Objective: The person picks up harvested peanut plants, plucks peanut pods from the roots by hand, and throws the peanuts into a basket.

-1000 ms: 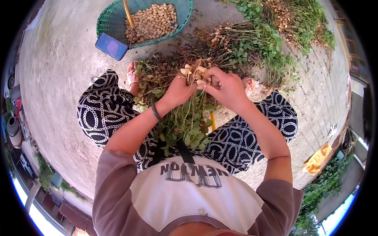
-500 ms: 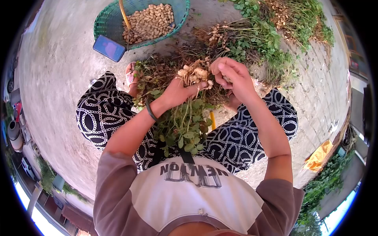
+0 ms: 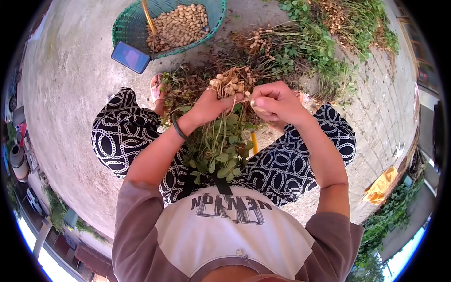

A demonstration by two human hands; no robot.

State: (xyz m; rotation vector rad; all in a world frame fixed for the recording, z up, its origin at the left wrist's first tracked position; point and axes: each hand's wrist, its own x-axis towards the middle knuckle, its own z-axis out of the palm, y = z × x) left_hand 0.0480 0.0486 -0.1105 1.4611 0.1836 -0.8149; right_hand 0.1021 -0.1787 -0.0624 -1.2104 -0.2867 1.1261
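one green basket (image 3: 124, 29) at the upper left and the phone (image 3: 131, 57) overlapping its near rim sit as they did half a second ago. the left hand (image 3: 211, 104) keeps its hold on the peanut plant (image 3: 224, 141), fingers wrapped round the stems and thumb laid across, just under the root clump (image 3: 231, 83). the right hand (image 3: 276, 103), held off from the clump then, has come down and in to its right edge; its fingers are curled with the thumb over them, a pale pod (image 3: 247, 95) right at the tips, and i cannot tell whether they pinch it.

concrete floor (image 3: 70, 103) stretches wide to the left of the patterned trousers (image 3: 117, 136). between the knees it is tight: the plant's leaves hang down toward the lap, and a litter of stems (image 3: 181, 94) lies under the hands. right of that, a heap of pulled plants (image 3: 324, 56) reaches from the feet to the upper right, with paving running past it toward the right edge.

counted: one basket with one handle (image 3: 148, 16), its peanuts (image 3: 183, 26) too many to number; one phone; one dark wristband (image 3: 178, 128); one held plant; one yellow rod (image 3: 254, 142); one orange sheet (image 3: 379, 184).
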